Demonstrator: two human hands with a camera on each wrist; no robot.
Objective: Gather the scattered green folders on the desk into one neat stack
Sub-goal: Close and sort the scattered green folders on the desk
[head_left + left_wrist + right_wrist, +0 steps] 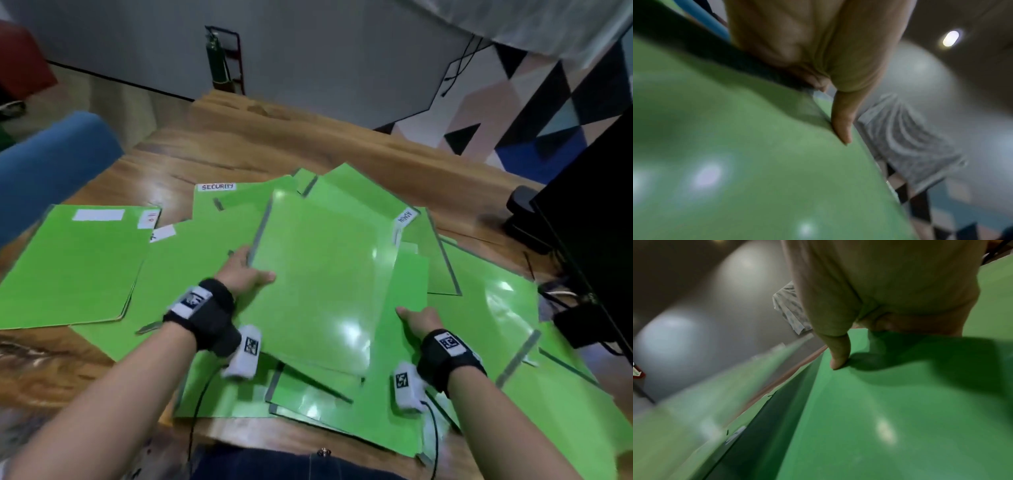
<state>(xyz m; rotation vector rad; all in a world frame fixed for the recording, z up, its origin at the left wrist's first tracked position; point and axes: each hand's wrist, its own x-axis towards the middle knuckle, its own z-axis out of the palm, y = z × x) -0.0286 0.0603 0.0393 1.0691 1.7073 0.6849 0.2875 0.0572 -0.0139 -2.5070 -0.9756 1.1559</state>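
Both hands hold folders at opposite sides, and the grips suit the job. The left hand grips the left edge of the top folder, thumb laid over its glossy face and fingers tucked beneath; the left wrist view shows the same thumb pressing on the green surface by the edge. That folder sits raised and tilted above the heap — held so, I judge, to be carried or squared against the others without dragging them.

The right hand is at the right side, thumb on the face of a green folder that pokes out from under the lifted one. The right wrist view shows its thumb on top and fingers curled at the sheet's edge, so it pinches this one. Two hands on opposite sides keep thin, slippery sheets from sliding apart.

Beyond and beneath the hands the scattered folders overlap at many angles on the wooden worktop. To the left of the left hand lies a small squared pile with white labels, apart from the jumble — likely the stack being built. A folder marked SECURITY lies beyond the left hand.

Most folders are not yet aligned, so the gathering seems early.
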